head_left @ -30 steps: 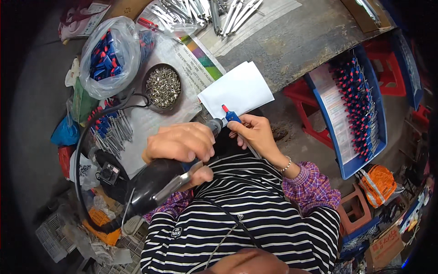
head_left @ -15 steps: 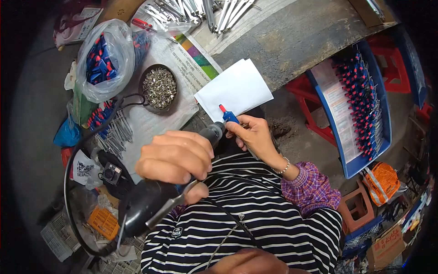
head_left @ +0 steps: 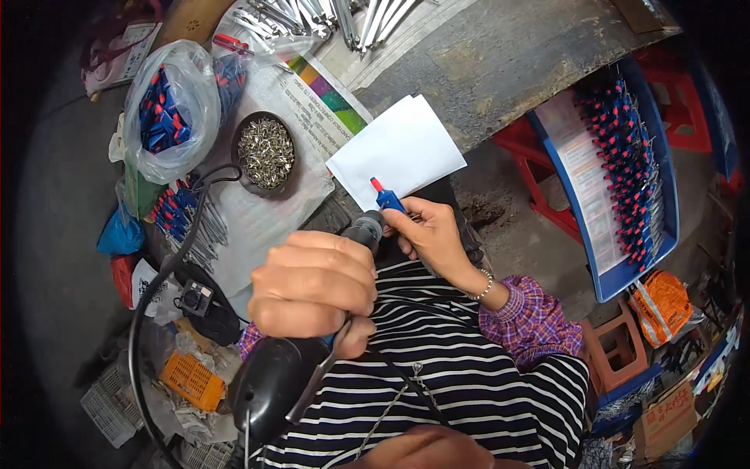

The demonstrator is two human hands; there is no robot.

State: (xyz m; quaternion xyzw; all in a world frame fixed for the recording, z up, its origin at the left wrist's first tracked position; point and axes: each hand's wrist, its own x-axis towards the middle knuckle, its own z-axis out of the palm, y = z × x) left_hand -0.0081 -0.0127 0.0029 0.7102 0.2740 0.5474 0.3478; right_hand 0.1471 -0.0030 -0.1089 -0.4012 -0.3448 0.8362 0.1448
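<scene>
My left hand is wrapped round a black corded power screwdriver, which has a metal lever along its side. Its dark nose meets the near end of a small blue plastic handle with a red tip. That handle is pinched between the thumb and fingers of my right hand; the exact contact point and any screw there are hidden. Beneath the handle lies a folded white sheet. To the left stands a dark round bowl of small metal screws or rivets.
A clear plastic bag of blue-and-red handles sits at left, near handles with metal shafts. Metal strips lie on the worktable. At right, a blue tray of assembled pieces rests on red stools. The black cord loops left.
My left hand and the screwdriver have shifted slightly right, with the tool's rear end swung downward. My right hand keeps its pinch on the blue handle, nearly in place.
</scene>
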